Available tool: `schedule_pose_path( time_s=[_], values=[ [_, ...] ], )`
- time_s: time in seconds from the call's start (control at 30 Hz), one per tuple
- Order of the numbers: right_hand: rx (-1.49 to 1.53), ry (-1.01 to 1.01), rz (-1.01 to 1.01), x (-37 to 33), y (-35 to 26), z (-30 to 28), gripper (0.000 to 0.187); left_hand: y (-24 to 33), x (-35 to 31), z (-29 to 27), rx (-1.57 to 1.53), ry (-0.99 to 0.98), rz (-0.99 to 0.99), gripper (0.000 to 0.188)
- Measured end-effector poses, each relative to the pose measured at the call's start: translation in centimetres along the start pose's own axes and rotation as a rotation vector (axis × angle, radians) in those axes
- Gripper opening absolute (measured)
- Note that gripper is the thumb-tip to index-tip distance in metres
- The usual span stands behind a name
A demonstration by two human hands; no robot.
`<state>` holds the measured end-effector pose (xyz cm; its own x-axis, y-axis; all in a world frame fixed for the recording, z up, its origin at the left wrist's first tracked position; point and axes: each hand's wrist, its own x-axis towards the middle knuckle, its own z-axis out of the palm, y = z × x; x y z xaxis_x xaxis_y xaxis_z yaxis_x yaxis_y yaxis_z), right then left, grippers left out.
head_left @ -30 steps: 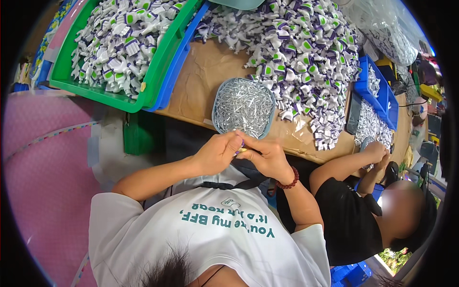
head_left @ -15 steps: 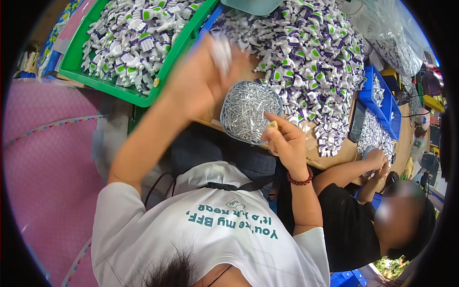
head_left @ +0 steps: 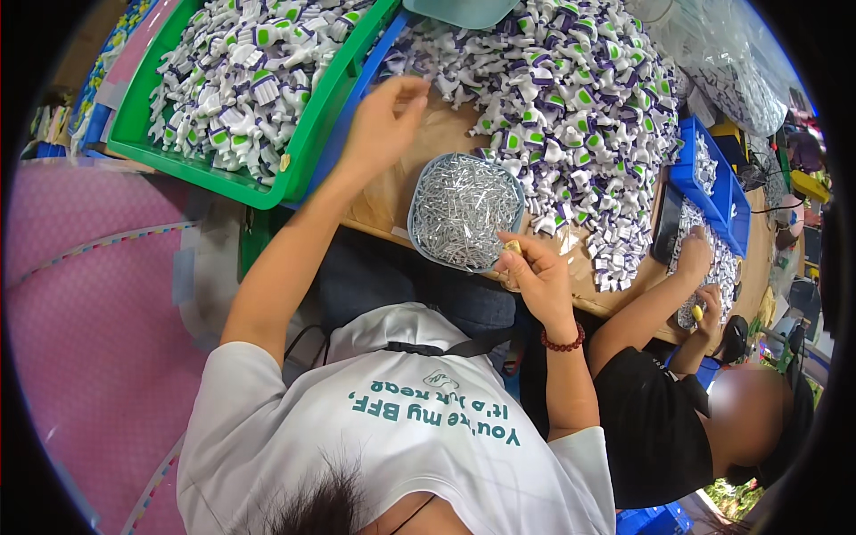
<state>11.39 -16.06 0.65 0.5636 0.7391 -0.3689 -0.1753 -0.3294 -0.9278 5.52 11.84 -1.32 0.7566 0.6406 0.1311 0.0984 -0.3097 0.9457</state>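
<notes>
The left hand point(head_left: 385, 129), thumb and fingers parted, is beside the green tray point(head_left: 267, 196); the right hand point(head_left: 542, 275) pinches a yellowish piece point(head_left: 512, 247).

A brown-covered table point(head_left: 443, 129) bears a large heap of white-and-purple figure pieces point(head_left: 571, 111). Beside the heap stands a pale-blue dish point(head_left: 415, 223); farther right, a divided blue bin point(head_left: 713, 212).

By the surface's point(head_left: 390, 198) near edge, a gap is lying between blue tray point(head_left: 334, 147) and bowl point(head_left: 446, 260); a toy pile point(head_left: 571, 116) is blocking the right.
</notes>
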Motion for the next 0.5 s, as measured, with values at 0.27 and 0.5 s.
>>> schedule_pose_path(
  time_s=[0.27,0.5],
  values=[
    [-0.328,0.082,-0.133,-0.6,1.3,-0.4,0.024,-3.1,1.1,5.7,0.431,-0.141,0.323,0.029],
    [-0.365,0.158,-0.12,0.1,0.1,-0.4,0.022,-2.0,2.9,9.1,0.7,-0.227,0.133,0.04]
  ],
)
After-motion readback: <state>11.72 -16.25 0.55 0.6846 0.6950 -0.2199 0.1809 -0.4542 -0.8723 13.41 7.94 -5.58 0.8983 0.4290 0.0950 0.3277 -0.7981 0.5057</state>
